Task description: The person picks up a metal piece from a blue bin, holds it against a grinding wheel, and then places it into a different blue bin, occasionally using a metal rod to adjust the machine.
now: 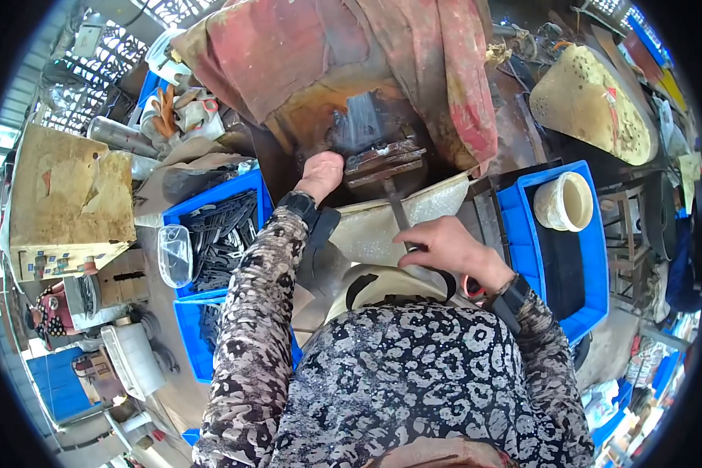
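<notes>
Working with both bare hands at a blocky, rust-brown metal fixture (386,158) in the upper middle of the frame, beneath a draped, stained red cloth (288,58). Resting the left hand (321,175) at the fixture's left end, fingers curled inward; cannot tell whether gripping a piece, with the fingertips turned out of sight. Holding the right hand (454,251), right of centre, at the lower end of a flat, grey-brown metal bar (397,207) running down from the fixture; thumb and forefinger bent, parted, close about the bar's end, but cannot tell whether touching or just beside.

For good work here, probably best to move the bar smoothly, without jerks, and to steady the fixture from its outer left side. Mind the pale grey streaks (359,121) just above the fixture, too blurred to tell as water or a spinning surface; keep left fingertips and patterned cuff well clear. Better also to avoid snagging the pale, crinkled plastic sheet (437,204) below the fixture.

Noting, left of centre, a blue plastic bin (264,196) of slender, dark parts (222,230); at right, another blue bin (598,265) bearing a round, cream-white bucket (549,203).
</notes>
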Demonstrator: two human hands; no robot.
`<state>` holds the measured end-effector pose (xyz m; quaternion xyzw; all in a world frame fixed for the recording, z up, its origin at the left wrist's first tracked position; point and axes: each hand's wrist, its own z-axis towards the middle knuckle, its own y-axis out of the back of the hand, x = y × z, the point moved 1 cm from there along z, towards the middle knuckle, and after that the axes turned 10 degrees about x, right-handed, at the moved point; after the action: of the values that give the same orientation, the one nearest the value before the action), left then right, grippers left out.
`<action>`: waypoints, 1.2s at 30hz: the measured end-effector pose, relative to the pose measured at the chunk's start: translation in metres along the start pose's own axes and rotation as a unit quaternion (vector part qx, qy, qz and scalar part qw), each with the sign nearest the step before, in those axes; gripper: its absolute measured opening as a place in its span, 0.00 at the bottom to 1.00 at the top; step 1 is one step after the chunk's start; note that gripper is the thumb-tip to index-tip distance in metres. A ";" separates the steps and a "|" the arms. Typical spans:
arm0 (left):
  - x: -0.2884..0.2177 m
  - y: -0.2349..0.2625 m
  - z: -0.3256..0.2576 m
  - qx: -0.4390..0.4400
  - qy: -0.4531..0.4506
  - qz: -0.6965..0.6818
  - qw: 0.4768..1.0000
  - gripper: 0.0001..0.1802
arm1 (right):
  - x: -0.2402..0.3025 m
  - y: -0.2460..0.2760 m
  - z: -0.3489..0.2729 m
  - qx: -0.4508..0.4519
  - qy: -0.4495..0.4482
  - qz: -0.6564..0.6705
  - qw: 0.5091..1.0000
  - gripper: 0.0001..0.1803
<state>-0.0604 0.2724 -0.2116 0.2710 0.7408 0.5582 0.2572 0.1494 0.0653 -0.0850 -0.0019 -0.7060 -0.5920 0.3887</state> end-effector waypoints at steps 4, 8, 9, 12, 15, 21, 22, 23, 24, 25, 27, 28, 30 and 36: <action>0.002 0.019 -0.023 -0.038 0.078 -0.134 0.987 0.13 | -0.025 0.011 0.011 -0.058 -0.087 0.155 0.982 0.15; -0.026 0.076 -0.056 -0.064 0.118 -0.348 0.928 0.12 | -0.042 0.031 0.053 -0.111 -0.247 0.392 0.879 0.22; -0.039 0.090 -0.063 -0.069 0.120 -0.420 0.897 0.12 | -0.044 0.025 0.067 -0.114 -0.243 0.392 0.880 0.22; -0.077 0.110 -0.072 -0.128 0.045 -0.291 0.947 0.09 | -0.045 0.009 0.105 -0.232 -0.170 0.386 0.877 0.21; -0.082 0.107 -0.078 -0.150 0.006 -0.354 0.923 0.11 | -0.038 0.012 0.115 -0.283 -0.182 0.558 0.759 0.16; -0.044 0.083 -0.077 -0.093 0.055 -0.695 0.711 0.24 | -0.041 0.012 0.042 -0.236 -0.189 0.270 0.914 0.10; -0.038 0.077 -0.069 -0.089 0.054 -0.697 0.709 0.24 | -0.036 0.009 0.026 -0.236 -0.193 0.269 0.913 0.10; -0.030 0.067 -0.059 -0.088 0.064 -0.656 0.747 0.24 | -0.028 0.003 0.012 -0.156 -0.177 0.256 0.938 0.11; -0.023 0.055 -0.050 -0.086 0.074 -0.613 0.782 0.24 | -0.021 -0.003 0.001 -0.074 -0.159 0.241 0.955 0.12; -0.018 0.045 -0.039 -0.082 0.080 -0.567 0.816 0.24 | -0.016 -0.008 -0.006 -0.077 -0.165 0.242 0.953 0.12; -0.012 0.024 -0.022 -0.088 0.047 -0.519 0.849 0.24 | -0.007 -0.018 -0.018 -0.016 -0.150 0.214 0.965 0.14; -0.012 0.018 -0.015 -0.100 0.017 -0.468 0.878 0.23 | -0.006 -0.020 -0.021 0.013 -0.142 0.200 0.969 0.16; -0.011 0.010 -0.008 -0.108 -0.018 -0.413 0.904 0.23 | -0.008 -0.020 -0.023 0.010 -0.125 0.205 0.971 0.16; -0.005 0.002 0.001 -0.078 -0.060 -0.324 0.941 0.23 | 0.000 -0.020 -0.025 -0.006 -0.033 0.174 0.984 0.19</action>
<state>-0.0563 0.2704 -0.2090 0.0282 0.7260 0.4835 0.4882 0.1536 0.0388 -0.1018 -0.1465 -0.7035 -0.5194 0.4624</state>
